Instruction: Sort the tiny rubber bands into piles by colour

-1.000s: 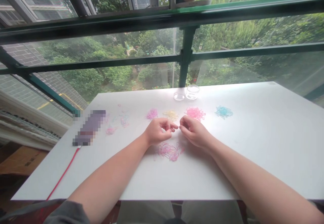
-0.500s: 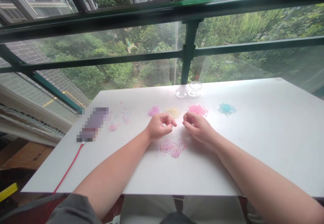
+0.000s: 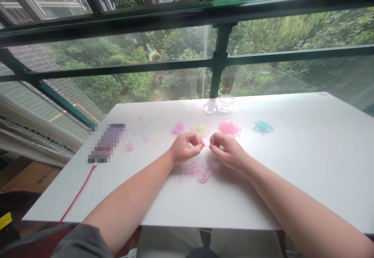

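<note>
Head view: at the far left of our white table [image 3: 309, 172] we see a red cable [image 3: 76, 192] running up to a pixelated dark device [image 3: 107, 142]. Right of it lies a thin scatter of mixed rubber bands [image 3: 130, 146], then a purple rubber-band pile [image 3: 177, 128]. Our left hand [image 3: 187, 148] is curled, thumb and forefinger pinched on one end of a thin pinkish rubber band [image 3: 206, 145]. Below it, nearer us, sits a loose pink-and-purple pile [image 3: 193, 170]; just beyond it, a yellow pile [image 3: 200, 129]. The band spans the small gap between our hands, above the table. Farther back stand a clear shallow dish [image 3: 210, 109] and a clear round jar [image 3: 226, 104]. Our right hand [image 3: 227, 150], likewise curled, pinches the band's other end. Beyond it lies a bright pink pile [image 3: 229, 128], and rightmost, well apart, a teal pile [image 3: 263, 127].
</note>
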`<control>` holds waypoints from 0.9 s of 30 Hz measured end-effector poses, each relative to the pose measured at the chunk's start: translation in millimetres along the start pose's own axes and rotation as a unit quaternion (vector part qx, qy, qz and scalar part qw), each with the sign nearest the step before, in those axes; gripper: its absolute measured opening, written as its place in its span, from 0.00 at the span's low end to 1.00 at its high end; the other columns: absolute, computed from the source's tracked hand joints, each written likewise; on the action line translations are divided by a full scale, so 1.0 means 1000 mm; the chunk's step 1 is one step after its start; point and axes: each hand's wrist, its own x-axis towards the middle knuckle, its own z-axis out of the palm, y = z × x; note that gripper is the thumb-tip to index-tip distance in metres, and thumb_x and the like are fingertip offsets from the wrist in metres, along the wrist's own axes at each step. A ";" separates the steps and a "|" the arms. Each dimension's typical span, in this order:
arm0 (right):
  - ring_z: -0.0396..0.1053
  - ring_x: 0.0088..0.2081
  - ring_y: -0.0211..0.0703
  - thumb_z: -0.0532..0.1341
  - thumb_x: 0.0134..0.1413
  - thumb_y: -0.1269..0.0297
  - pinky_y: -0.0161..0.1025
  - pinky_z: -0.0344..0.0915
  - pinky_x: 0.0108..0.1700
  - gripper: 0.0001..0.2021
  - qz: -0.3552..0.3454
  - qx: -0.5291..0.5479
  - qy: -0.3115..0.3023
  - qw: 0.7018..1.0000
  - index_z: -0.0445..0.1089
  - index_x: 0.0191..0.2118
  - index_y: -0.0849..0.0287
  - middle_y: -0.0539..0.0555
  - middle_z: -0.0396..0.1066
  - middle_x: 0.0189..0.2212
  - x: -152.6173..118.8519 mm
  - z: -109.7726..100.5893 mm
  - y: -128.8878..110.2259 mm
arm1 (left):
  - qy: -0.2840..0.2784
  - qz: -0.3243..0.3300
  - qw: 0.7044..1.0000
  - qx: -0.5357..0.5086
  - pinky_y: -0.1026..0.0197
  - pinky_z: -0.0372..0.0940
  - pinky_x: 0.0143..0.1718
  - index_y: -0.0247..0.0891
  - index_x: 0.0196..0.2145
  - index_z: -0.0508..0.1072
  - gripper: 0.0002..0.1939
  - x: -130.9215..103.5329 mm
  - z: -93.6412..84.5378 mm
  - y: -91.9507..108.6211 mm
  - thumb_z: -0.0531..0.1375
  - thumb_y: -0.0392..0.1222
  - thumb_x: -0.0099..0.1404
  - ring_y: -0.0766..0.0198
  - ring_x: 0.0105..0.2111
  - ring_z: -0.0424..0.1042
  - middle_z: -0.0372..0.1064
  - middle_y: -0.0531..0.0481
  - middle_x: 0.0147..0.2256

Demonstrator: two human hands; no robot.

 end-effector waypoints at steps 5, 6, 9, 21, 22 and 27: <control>0.59 0.26 0.36 0.54 0.49 0.71 0.35 0.57 0.30 0.03 -0.010 0.015 -0.006 1.000 0.59 0.27 0.57 0.47 0.61 0.22 -0.002 -0.001 -0.001 | 0.005 -0.009 1.000 0.020 0.64 0.64 0.34 0.33 0.26 0.69 0.06 0.000 -0.001 0.002 0.60 0.39 0.56 0.67 0.30 0.68 0.71 0.47 0.29; 0.59 0.26 0.36 0.54 0.49 0.71 0.35 0.57 0.30 0.03 -0.010 0.018 -0.004 1.000 0.59 0.27 0.57 0.47 0.61 0.22 -0.002 -0.002 -0.001 | 0.010 -0.008 1.000 0.021 0.64 0.64 0.34 0.33 0.26 0.69 0.06 0.000 -0.001 0.002 0.60 0.39 0.57 0.68 0.30 0.68 0.71 0.47 0.30; 0.59 0.26 0.36 0.55 0.49 0.70 0.35 0.58 0.30 0.03 -0.013 0.021 0.003 1.000 0.59 0.28 0.58 0.48 0.62 0.23 -0.002 -0.003 -0.001 | 0.025 -0.010 0.999 0.031 0.64 0.64 0.34 0.33 0.29 0.70 0.06 0.000 -0.001 0.001 0.60 0.39 0.57 0.68 0.30 0.68 0.71 0.47 0.31; 0.60 0.26 0.37 0.56 0.48 0.71 0.35 0.58 0.30 0.03 -0.026 0.017 0.021 0.999 0.60 0.27 0.57 0.48 0.62 0.22 -0.002 -0.003 -0.004 | 0.003 0.005 0.998 0.068 0.65 0.64 0.34 0.35 0.35 0.73 0.10 -0.001 0.002 0.004 0.62 0.40 0.54 0.68 0.29 0.68 0.73 0.47 0.33; 0.60 0.26 0.37 0.56 0.48 0.71 0.35 0.58 0.30 0.03 -0.025 0.016 0.019 0.999 0.60 0.27 0.58 0.48 0.62 0.22 -0.002 -0.003 -0.004 | 0.004 0.007 0.998 0.070 0.65 0.64 0.33 0.35 0.35 0.74 0.09 -0.001 0.002 0.004 0.62 0.40 0.55 0.68 0.28 0.69 0.73 0.47 0.33; 0.61 0.27 0.37 0.56 0.49 0.70 0.35 0.59 0.30 0.02 -0.034 0.014 0.009 0.999 0.61 0.28 0.58 0.48 0.63 0.22 -0.002 -0.002 -0.002 | 0.017 0.011 0.997 0.074 0.64 0.64 0.33 0.34 0.33 0.75 0.08 0.000 0.003 0.005 0.61 0.40 0.56 0.68 0.28 0.69 0.73 0.47 0.31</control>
